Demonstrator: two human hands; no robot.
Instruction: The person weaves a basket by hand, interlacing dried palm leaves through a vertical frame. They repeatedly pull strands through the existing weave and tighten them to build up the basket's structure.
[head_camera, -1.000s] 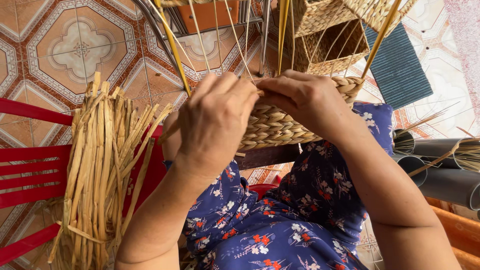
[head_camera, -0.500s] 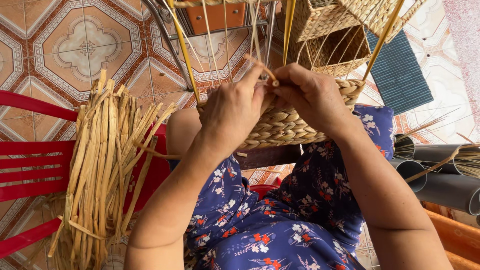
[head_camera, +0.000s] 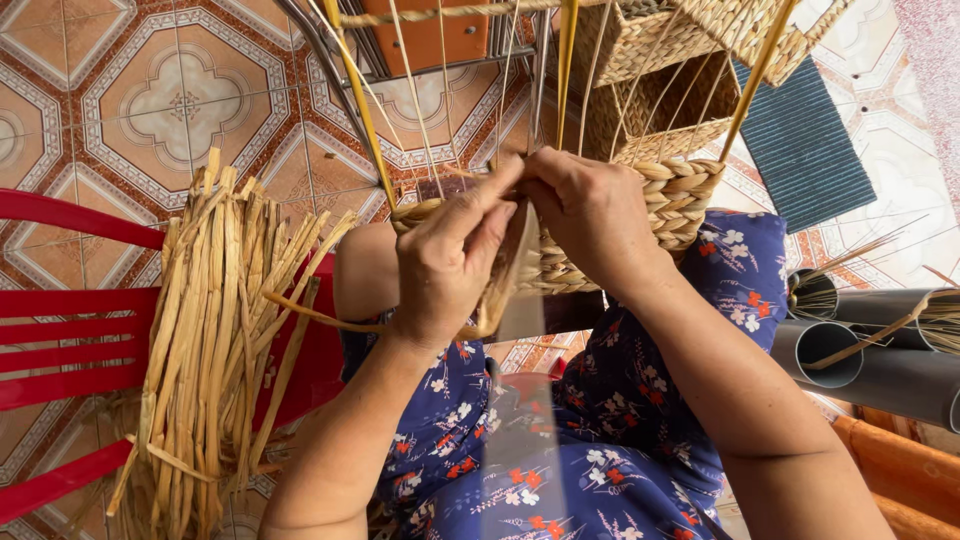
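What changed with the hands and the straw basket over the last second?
The left hand lifted off the basket rim and now pinches a flat straw strand, drawing it back toward the body. The right hand stayed pressed on the woven basket. The straw bundle on the red chair did not move.

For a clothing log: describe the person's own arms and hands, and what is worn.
Both forearms are bare, with no sleeves in view. The left hand and right hand wear no gloves, and no rings or watch show. Below is a dark blue dress with small red and white flowers.
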